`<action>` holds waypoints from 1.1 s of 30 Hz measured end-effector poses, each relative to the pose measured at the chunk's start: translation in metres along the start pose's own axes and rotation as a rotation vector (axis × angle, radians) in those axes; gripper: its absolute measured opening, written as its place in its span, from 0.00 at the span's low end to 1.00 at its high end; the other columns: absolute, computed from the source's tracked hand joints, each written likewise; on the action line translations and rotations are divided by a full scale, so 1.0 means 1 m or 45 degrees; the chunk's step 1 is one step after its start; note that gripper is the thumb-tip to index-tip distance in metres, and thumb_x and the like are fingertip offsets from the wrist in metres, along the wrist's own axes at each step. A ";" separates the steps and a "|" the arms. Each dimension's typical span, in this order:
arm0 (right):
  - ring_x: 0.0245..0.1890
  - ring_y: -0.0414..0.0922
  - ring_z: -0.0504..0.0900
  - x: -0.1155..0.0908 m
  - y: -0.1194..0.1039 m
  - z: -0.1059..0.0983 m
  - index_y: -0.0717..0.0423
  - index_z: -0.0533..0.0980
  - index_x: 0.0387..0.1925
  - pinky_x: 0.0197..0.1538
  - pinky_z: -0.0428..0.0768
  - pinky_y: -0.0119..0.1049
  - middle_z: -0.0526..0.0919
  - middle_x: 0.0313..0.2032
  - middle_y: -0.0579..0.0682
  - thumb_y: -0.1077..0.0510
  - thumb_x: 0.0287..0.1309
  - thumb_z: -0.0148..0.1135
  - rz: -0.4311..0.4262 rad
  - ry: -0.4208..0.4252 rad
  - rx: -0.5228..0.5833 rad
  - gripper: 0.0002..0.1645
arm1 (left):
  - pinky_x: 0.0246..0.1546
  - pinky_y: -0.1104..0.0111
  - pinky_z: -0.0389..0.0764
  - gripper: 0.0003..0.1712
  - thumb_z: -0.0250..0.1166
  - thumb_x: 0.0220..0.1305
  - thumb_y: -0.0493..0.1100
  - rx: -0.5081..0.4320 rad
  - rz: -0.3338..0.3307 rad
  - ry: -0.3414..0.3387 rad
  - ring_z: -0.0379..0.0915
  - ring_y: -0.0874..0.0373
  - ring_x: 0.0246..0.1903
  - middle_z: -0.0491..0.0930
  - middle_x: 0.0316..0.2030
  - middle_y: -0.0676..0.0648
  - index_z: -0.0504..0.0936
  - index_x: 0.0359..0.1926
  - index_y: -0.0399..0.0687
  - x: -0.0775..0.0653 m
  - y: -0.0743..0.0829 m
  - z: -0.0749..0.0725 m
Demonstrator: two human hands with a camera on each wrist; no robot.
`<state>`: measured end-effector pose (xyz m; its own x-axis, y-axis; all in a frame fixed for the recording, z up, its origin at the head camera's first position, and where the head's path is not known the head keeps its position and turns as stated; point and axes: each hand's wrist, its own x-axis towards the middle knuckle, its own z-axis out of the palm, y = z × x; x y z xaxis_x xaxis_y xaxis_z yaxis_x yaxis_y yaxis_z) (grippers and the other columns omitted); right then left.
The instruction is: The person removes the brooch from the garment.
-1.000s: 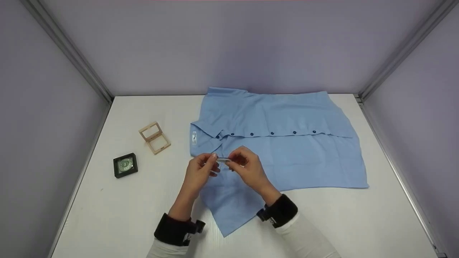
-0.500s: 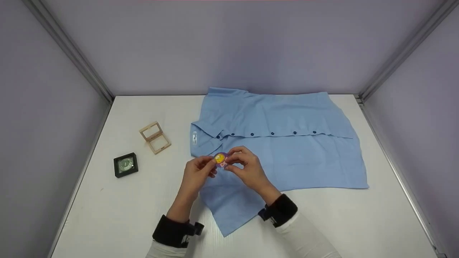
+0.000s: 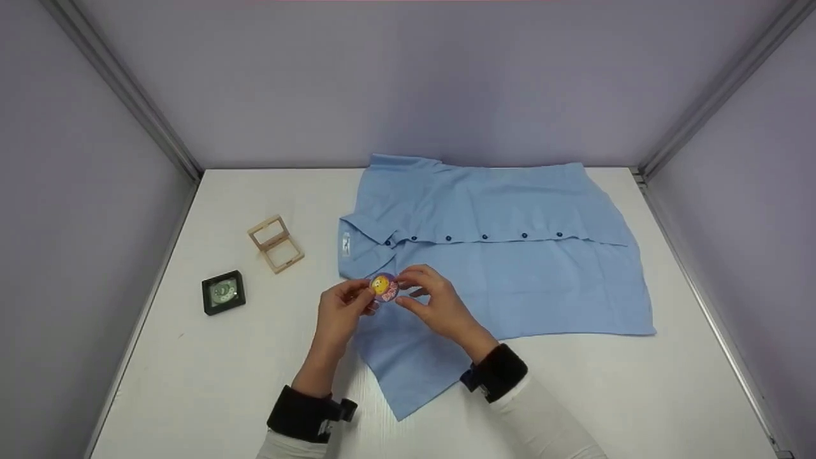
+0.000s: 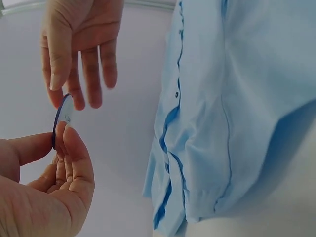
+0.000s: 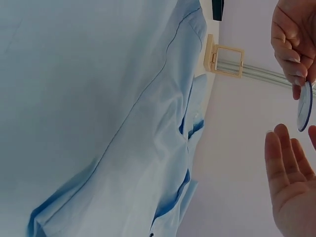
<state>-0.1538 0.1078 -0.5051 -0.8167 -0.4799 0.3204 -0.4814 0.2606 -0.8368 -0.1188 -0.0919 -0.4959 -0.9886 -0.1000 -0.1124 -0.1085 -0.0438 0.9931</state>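
Observation:
A round badge (image 3: 385, 287) with a yellow cartoon face on purple is pinched at its left edge by my left hand (image 3: 336, 313), between thumb and fingers. Its printed face points up toward the head view. In the left wrist view the badge (image 4: 63, 117) is seen almost edge-on, its pale back partly showing. My right hand (image 3: 441, 307) is at the badge's right side, fingers extended and loose; in the right wrist view a small gap separates this hand (image 5: 294, 185) from the badge (image 5: 304, 106). Under both hands lies a light blue shirt (image 3: 529, 287) with dark buttons.
An open wooden frame case (image 3: 275, 245) and a black square box (image 3: 223, 293) with a pale round item inside lie left of the shirt on the white table (image 3: 255, 357). Grey-purple panels (image 3: 408, 83) stand behind and at both sides.
The badge, first seen edge-on between both hands, has turned its printed face upward and shifted slightly left with my left hand. My right fingers have let go and spread.

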 end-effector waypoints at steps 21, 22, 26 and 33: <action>0.63 0.56 0.69 -0.014 0.034 -0.008 0.54 0.72 0.64 0.62 0.69 0.53 0.71 0.62 0.58 0.50 0.62 0.66 0.457 -0.332 -0.777 0.31 | 0.32 0.72 0.83 0.14 0.62 0.68 0.34 0.158 -0.113 0.305 0.81 0.55 0.30 0.81 0.37 0.37 0.79 0.51 0.30 0.022 -0.009 -0.054; 0.64 0.57 0.67 -0.015 0.037 -0.008 0.53 0.72 0.65 0.62 0.69 0.53 0.70 0.63 0.59 0.50 0.61 0.67 0.464 -0.343 -0.810 0.32 | 0.32 0.72 0.83 0.14 0.62 0.68 0.34 0.156 -0.120 0.314 0.81 0.56 0.30 0.80 0.37 0.37 0.79 0.52 0.30 0.023 -0.010 -0.056; 0.67 0.60 0.62 -0.018 0.044 -0.008 0.51 0.71 0.66 0.64 0.65 0.57 0.66 0.66 0.61 0.49 0.61 0.67 0.475 -0.376 -0.891 0.33 | 0.33 0.72 0.83 0.15 0.61 0.68 0.35 0.151 -0.151 0.354 0.81 0.57 0.30 0.80 0.38 0.36 0.78 0.52 0.30 0.028 -0.011 -0.067; 0.71 0.65 0.52 -0.016 0.054 -0.008 0.46 0.69 0.69 0.66 0.56 0.64 0.59 0.71 0.60 0.42 0.63 0.64 0.523 -0.385 -0.937 0.35 | 0.32 0.72 0.83 0.16 0.61 0.69 0.34 0.145 -0.162 0.434 0.81 0.61 0.28 0.81 0.38 0.36 0.77 0.54 0.29 0.042 -0.021 -0.086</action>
<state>-0.1690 0.1361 -0.5521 -0.9009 -0.4037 -0.1591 -0.3368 0.8818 -0.3300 -0.1493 -0.1804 -0.5245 -0.8770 -0.4270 -0.2203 -0.2580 0.0318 0.9656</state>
